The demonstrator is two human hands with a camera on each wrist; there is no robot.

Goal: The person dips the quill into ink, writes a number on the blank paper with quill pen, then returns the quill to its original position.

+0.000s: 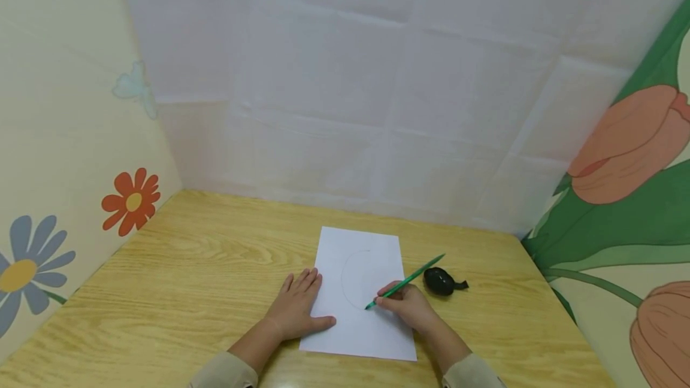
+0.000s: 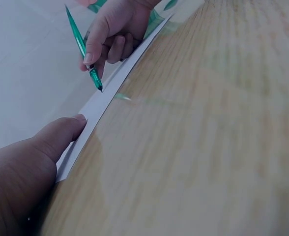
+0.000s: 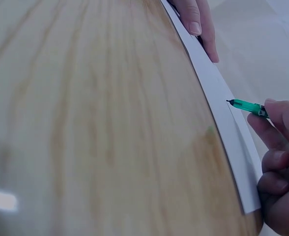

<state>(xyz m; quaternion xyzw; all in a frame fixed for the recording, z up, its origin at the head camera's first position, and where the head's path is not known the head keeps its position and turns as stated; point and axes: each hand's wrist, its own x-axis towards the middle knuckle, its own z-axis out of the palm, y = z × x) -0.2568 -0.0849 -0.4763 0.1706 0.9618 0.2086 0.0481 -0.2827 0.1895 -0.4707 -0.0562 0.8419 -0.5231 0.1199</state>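
A white sheet of paper (image 1: 366,334) lies on the wooden table, with a thin curved line drawn on it, bowed to the left like a C. My right hand (image 1: 412,309) pinches a green pen (image 1: 406,279) between thumb and fingers. The pen slants up to the right, its dark tip at the lower end of the curve. In the right wrist view the pen (image 3: 247,106) points at the sheet, the other fingers curled below it. My left hand (image 1: 298,309) rests flat across the sheet's left edge, fingers straight and thumb (image 2: 61,135) out on the paper.
A shiny black rounded object (image 1: 439,281) with a short tail sits on the table right of the paper, close to my right hand. The wooden table (image 1: 215,256) meets a white sheet-covered wall (image 1: 345,106) behind. Flower-painted walls stand at left and right.
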